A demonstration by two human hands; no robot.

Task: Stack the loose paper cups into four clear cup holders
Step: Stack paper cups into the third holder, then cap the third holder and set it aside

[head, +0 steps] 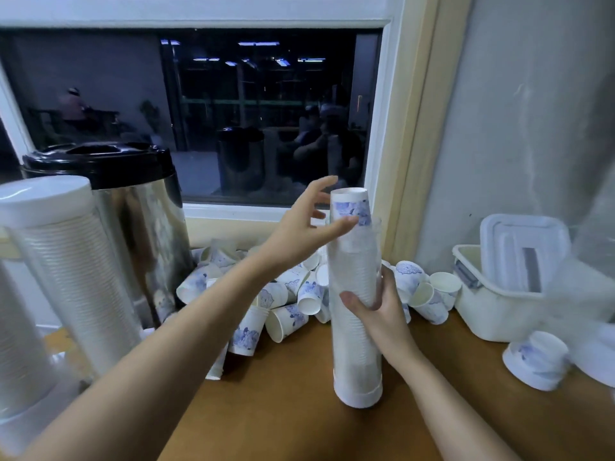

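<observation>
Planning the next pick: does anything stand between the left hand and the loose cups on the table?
Nothing visible does. The left hand is up by the top cup of the cup holder, which the right hand grips. The loose cups lie uncovered below that hand, left of and behind the holder.

I face a dark window (199, 111). Below its left corner stands a steel urn (146, 227), black-lidded; right of the window, a white tub (482, 322) sits on the brown counter (299, 414).
</observation>
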